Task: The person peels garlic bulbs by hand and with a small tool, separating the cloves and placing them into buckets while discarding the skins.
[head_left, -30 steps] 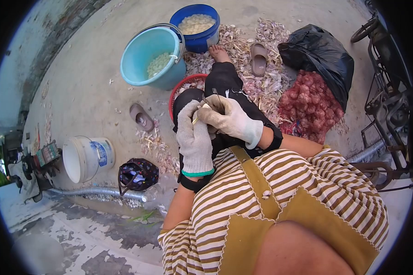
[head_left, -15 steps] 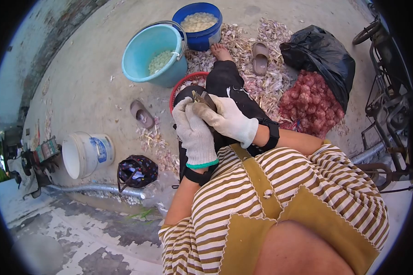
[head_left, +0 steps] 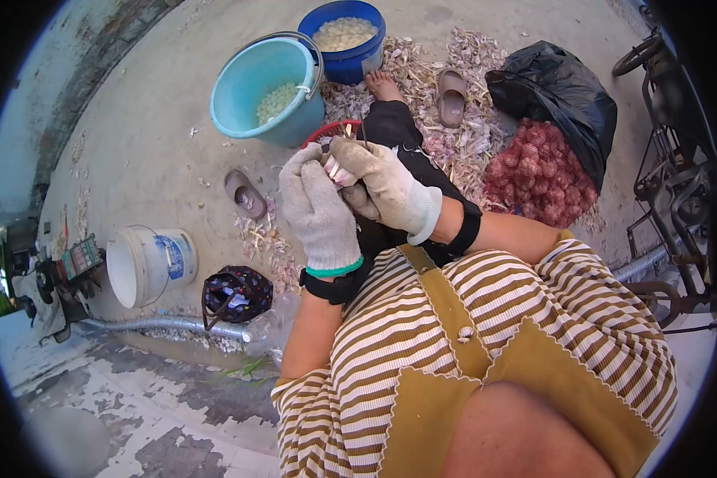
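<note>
A partly peeled garlic bulb, white with purple streaks, is between my two gloved hands. My left hand, in a knitted white glove with a green cuff edge, is closed around its left side. My right hand, in a soiled white glove, presses against it from the right with bent fingers. A thin dark knife blade sticks up past the right thumb; its handle is hidden in that hand. Below my hands, a red basket is mostly covered by them and my legs.
A light blue bucket and a dark blue bucket hold peeled cloves. Garlic skins litter the floor around a slipper. To the right are a net sack of garlic and a black plastic bag. A white bucket lies on its side.
My hands have turned and shifted slightly left, bringing the streaked garlic into sight between them. The blade, earlier lying across the fingers, now points upward beyond the right hand.
</note>
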The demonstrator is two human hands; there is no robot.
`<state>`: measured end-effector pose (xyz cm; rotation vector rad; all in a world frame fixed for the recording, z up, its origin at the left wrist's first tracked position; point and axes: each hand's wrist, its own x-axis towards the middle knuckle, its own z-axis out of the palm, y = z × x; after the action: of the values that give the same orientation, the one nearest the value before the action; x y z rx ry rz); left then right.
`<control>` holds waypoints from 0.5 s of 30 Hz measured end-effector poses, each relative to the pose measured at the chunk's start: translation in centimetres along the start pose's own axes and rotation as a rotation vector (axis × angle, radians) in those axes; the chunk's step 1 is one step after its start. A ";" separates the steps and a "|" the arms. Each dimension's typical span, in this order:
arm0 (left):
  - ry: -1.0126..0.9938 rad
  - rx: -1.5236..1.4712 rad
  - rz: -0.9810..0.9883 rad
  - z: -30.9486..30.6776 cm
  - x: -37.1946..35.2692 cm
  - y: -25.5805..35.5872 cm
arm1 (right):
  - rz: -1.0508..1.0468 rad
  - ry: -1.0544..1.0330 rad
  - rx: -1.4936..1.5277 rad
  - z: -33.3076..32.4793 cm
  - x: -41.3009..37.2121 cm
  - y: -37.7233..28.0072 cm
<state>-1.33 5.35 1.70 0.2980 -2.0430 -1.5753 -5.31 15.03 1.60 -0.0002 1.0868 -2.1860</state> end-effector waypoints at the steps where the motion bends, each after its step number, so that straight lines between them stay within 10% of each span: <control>1: 0.021 -0.068 0.005 0.2 0.1 -0.2 | 0.027 -0.029 0.147 0.0 0.1 -0.2; 3: 0.041 -0.140 0.016 0.3 0.4 0.5 | 0.030 -0.067 0.099 -0.9 0.1 -0.4; 6: -0.036 -0.677 -0.479 -0.9 0.4 2.9 | 0.137 -0.346 0.340 -1.9 0.4 -1.0; 15: -0.185 -0.138 -0.151 -3.8 0.5 -0.2 | 0.230 -0.465 0.198 -2.7 -1.3 -1.8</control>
<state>0.32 1.91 2.33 0.2693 -2.0756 -1.8895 -6.14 18.41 1.52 -0.2690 0.5783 -1.9429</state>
